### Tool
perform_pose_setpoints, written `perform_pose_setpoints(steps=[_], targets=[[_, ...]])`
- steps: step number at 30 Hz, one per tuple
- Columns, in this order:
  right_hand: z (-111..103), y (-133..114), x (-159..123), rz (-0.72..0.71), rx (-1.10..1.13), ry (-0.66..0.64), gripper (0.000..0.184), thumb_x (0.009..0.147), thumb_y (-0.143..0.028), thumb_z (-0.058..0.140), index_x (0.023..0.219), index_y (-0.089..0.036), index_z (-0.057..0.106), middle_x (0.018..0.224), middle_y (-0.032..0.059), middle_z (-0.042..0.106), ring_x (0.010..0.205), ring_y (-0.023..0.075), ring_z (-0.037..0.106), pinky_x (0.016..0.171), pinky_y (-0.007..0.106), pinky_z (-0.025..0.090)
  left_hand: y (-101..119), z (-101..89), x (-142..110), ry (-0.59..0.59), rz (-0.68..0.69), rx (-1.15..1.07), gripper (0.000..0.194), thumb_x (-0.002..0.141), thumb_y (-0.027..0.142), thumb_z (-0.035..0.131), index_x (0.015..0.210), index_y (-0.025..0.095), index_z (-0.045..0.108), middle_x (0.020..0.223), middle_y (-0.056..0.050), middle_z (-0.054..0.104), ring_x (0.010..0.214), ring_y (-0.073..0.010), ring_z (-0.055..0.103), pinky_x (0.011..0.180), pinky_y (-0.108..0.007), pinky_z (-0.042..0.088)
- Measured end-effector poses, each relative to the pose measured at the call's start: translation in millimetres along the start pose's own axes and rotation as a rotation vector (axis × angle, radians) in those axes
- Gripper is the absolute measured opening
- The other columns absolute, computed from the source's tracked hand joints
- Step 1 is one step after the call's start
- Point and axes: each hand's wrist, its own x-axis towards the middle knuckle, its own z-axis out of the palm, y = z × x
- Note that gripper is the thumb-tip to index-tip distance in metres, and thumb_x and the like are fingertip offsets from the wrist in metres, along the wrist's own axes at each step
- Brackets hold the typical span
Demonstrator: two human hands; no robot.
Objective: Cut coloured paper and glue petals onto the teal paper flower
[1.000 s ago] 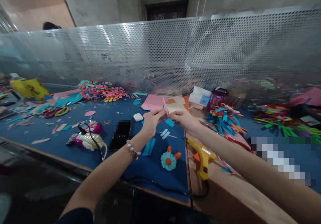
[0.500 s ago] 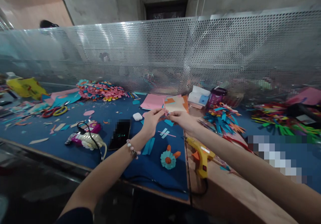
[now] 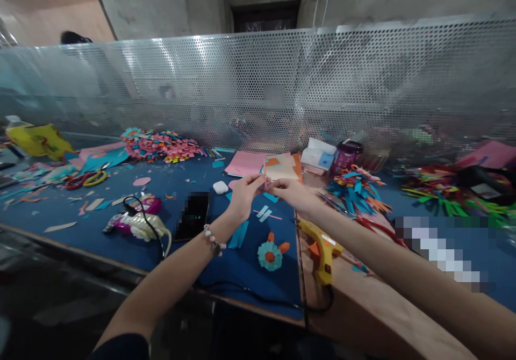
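Observation:
My left hand (image 3: 243, 194) and my right hand (image 3: 297, 194) meet fingertip to fingertip above the table. Between them is a narrow pink paper strip (image 3: 265, 167), pinched by both; the fingers hide its lower part. Below the hands lie short light-blue paper strips (image 3: 264, 214) across a thin pink one. Closer to me rests a paper flower (image 3: 270, 256) with a light-blue ruffle, an orange centre and two orange tabs. A yellow glue gun (image 3: 322, 250) lies under my right forearm.
Left of my hands are a phone (image 3: 192, 216), a white earbud case (image 3: 220, 188) and red- and yellow-handled scissors (image 3: 95, 178). Paper pieces are heaped (image 3: 161, 146) behind. A tissue pack (image 3: 318, 156) and blue paper strips (image 3: 355, 191) are right. A perforated metal screen (image 3: 226, 91) closes the back.
The pink strip's upright end now shows lower and less clearly above the fingers. Both hands stay together in nearly the same place, and the view has shifted slightly.

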Motion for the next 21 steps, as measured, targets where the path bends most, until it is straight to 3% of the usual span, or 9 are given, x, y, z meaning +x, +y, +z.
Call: perform_pose_setpoints(steps=[6, 14, 21], targets=[[-2.0, -3.5, -0.5, -0.144, -0.159, 0.0, 0.03, 0.074, -0.04, 0.057, 0.077, -0.013, 0.069, 0.073, 0.0019, 0.065, 0.065, 0.0118, 0.052, 0.058, 0.023, 0.037, -3.0, -1.7, 2.1, 0.023, 0.038, 0.035, 0.022, 0.069, 0.031, 0.069, 0.083, 0.014, 0.069, 0.086, -0.007, 0.067, 0.084, -0.0175, 0.06, 0.077, -0.03, 0.047], [2.8, 2.8, 1.4, -0.345, -0.335, 0.099, 0.02, 0.077, -0.029, 0.055, 0.074, -0.013, 0.068, 0.073, 0.0032, 0.063, 0.068, 0.0136, 0.053, 0.064, 0.025, 0.039, -3.9, -2.0, 1.9, 0.033, 0.032, 0.038, 0.021, 0.069, 0.032, 0.068, 0.081, 0.014, 0.069, 0.087, -0.008, 0.067, 0.084, -0.0175, 0.06, 0.076, -0.03, 0.047], [3.6, 4.0, -0.2, -0.321, -0.32, 0.106, 0.019, 0.076, -0.027, 0.054, 0.076, -0.014, 0.068, 0.075, 0.0033, 0.064, 0.07, 0.0137, 0.054, 0.065, 0.024, 0.04, -4.0, -0.6, 1.5, 0.036, 0.039, 0.019, 0.022, 0.07, 0.031, 0.068, 0.084, 0.014, 0.068, 0.087, -0.009, 0.069, 0.086, -0.019, 0.062, 0.08, -0.033, 0.046]])
